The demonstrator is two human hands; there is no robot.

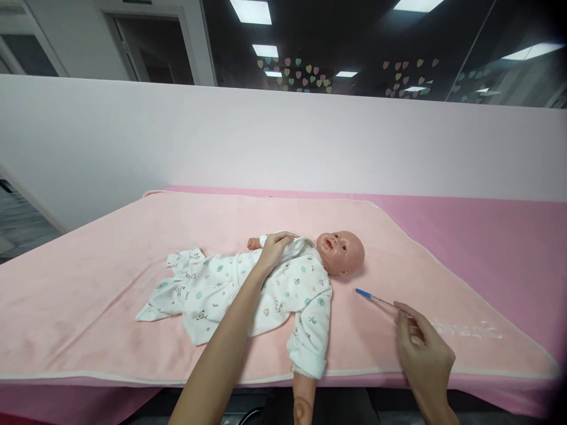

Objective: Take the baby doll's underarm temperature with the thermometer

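Observation:
A bald baby doll (346, 251) lies on its back, its head to the right, dressed in a white printed top (305, 283) and white printed bottoms (208, 286). My left hand (275, 247) rests on the doll's chest, fingers laid out over the bunched cloth; the fingertips are partly hidden. The doll's near arm (305, 392) reaches past the table's front edge. To the right of the doll, my right hand (423, 348) pinches a thin stick with a blue end (364, 293). The blue end points toward the doll's head without touching it.
A peach blanket (110, 236) with embroidered lettering near its right corner covers the table over a pink cloth (496, 236). Behind the table rises a white partition (283, 141). Dark glass with heart stickers (295, 74) stands beyond it.

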